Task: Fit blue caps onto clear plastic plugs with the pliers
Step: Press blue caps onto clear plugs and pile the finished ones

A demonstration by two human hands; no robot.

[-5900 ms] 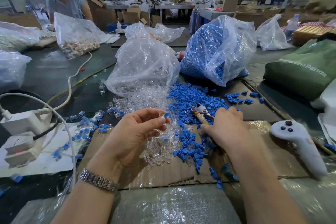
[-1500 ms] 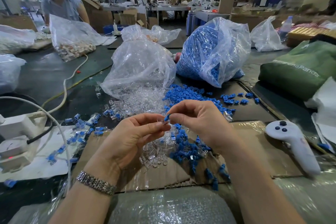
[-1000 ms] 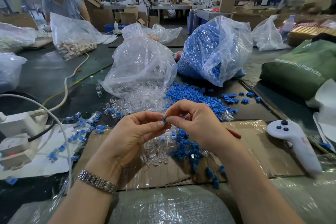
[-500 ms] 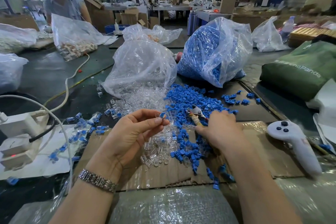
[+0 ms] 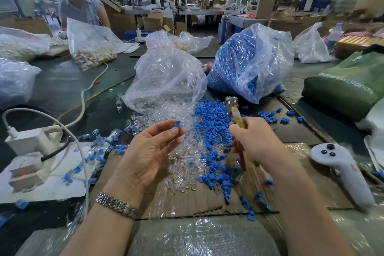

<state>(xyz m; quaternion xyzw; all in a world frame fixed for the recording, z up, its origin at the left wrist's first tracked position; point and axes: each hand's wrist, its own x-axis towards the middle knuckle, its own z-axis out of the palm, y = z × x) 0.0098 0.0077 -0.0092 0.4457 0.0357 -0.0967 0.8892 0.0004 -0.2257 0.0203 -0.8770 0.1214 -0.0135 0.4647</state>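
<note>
My left hand [image 5: 149, 151] pinches a clear plastic plug with a blue cap [image 5: 176, 125] set on its end, held above the piles. My right hand [image 5: 252, 138] grips the pliers [image 5: 233, 110] by their handles, jaws pointing up and away, a hand's width right of the plug. Loose blue caps [image 5: 209, 122] and loose clear plugs [image 5: 185, 160] lie heaped on the cardboard sheet [image 5: 207, 201] between and below my hands. Several capped plugs [image 5: 99, 147] lie to the left.
A clear bag of plugs [image 5: 166, 77] and a bag of blue caps [image 5: 247, 60] stand behind the piles. White power adapters with cables [image 5: 29, 141] sit left, a white controller [image 5: 342, 170] right, a green bag [image 5: 345, 85] far right. Another person [image 5: 81, 10] works at the back left.
My right hand left the plug after pressing the cap on by finger, went down to the pliers on the blue pile, and now has them lifted upright. My left hand keeps the capped plug.
</note>
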